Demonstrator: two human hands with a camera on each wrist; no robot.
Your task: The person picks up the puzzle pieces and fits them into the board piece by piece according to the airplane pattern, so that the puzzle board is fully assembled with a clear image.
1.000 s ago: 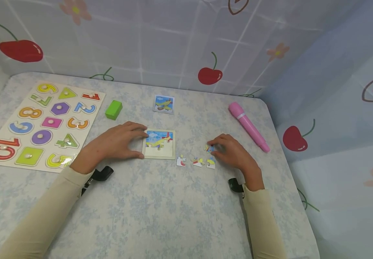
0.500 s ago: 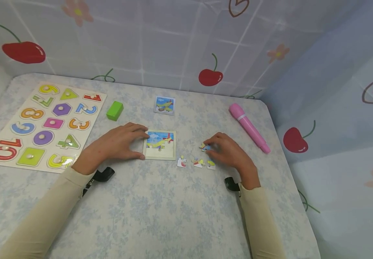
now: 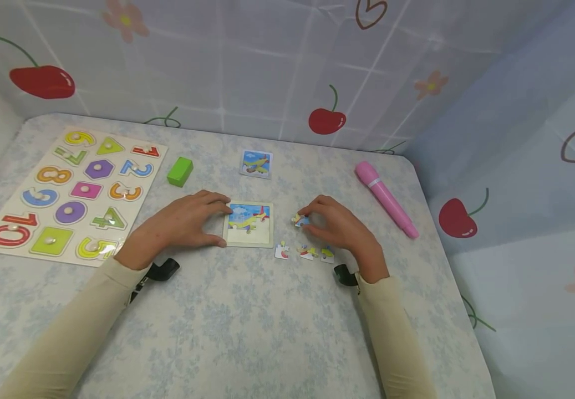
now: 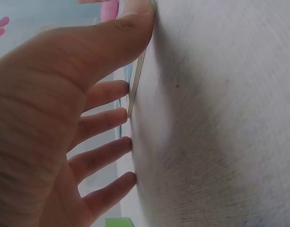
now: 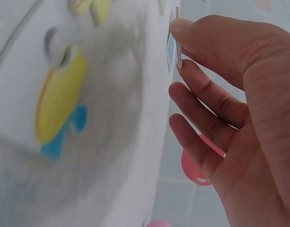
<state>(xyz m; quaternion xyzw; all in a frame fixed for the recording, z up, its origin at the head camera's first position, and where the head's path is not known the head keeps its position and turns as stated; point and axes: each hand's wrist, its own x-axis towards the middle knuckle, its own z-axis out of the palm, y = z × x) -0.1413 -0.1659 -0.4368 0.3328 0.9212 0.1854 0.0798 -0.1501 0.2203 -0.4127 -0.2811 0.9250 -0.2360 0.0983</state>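
Note:
A small square jigsaw tray [image 3: 249, 244] lies mid-table, its upper part filled with an airplane picture and its lower part bare. My left hand [image 3: 179, 221] rests along its left side, thumb at the lower corner, a fingertip at the upper edge. In the left wrist view those fingers reach out fairly straight toward the tray's thin edge [image 4: 134, 87]. Between thumb and index finger, my right hand [image 3: 339, 224] pinches a jigsaw piece [image 3: 298, 220] right of the tray; the right wrist view shows it edge-on. Below that hand lie three loose jigsaw pieces [image 3: 308, 252] in a row.
Behind the tray is a square airplane picture card [image 3: 256, 164]. A green block [image 3: 180, 172] and a large number-and-shape peg board [image 3: 132, 213] are on the left. A pink microphone-shaped toy [image 3: 387, 199] lies at right. A printed curtain [image 3: 267, 66] hangs behind the table.
My right hand has carried the jigsaw piece leftward from above the loose pieces, closer to the tray. The left hand keeps its place on the tray's side.

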